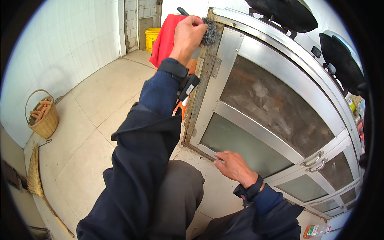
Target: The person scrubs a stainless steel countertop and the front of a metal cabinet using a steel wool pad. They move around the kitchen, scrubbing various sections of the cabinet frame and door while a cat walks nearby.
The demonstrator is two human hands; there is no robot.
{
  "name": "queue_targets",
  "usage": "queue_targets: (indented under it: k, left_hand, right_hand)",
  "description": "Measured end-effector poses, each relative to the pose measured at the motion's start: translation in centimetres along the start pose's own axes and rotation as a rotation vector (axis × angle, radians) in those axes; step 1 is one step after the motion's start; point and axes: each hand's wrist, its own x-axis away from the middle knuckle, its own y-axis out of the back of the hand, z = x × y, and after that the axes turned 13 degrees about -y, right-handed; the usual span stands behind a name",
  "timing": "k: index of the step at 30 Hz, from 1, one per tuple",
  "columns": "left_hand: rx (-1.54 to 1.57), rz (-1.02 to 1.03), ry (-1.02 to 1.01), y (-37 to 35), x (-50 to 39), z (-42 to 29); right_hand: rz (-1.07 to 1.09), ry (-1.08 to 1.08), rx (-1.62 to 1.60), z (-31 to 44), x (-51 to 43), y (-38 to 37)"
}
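Observation:
My left hand [189, 36], reaching up at the top centre, pinches a dark grey wiry scouring pad [209, 32]. The pad lies against the upper part of the worn, stained corner frame [198, 87] of a metal cabinet, above a hinge [212, 66]. Low in front of the glazed cabinet door [228, 118], my right hand [235, 168] holds nothing, its fingers apart and near the door's bottom edge. Whether its fingertips touch the door, I cannot tell. Both wrists wear black straps.
Black woks [285, 15] sit on burners over the cabinet. A red cloth [166, 39] hangs beyond its corner, near a yellow bucket [152, 39]. At left on the tiled floor are a wicker basket [51, 123] of orange-brown pieces and a straw broom [34, 177]. A plastic bottle [315, 231] lies lower right.

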Motion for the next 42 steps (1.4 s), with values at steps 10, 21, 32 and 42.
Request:
queue_targets:
  k: [10, 21, 32, 42]
  left_hand:
    - [-0.112, -0.067, 0.087, 0.5, 3.7, -1.6]
    - [-0.14, -0.104, -0.065, -0.7, -0.9, -1.4]
    - [-0.234, 0.078, -0.036, 0.5, -1.1, -2.1]
    - [0.199, -0.033, 0.212, 0.8, 4.8, 0.3]
  right_hand:
    - [-0.054, 0.0, -0.011, -0.1, 0.4, 0.2]
    - [-0.045, 0.011, -0.009, -0.1, 0.3, 0.1]
    - [-0.036, 0.01, -0.015, 0.1, 0.3, 0.3]
    - [-0.063, 0.023, -0.041, 0.0, 1.0, 0.7]
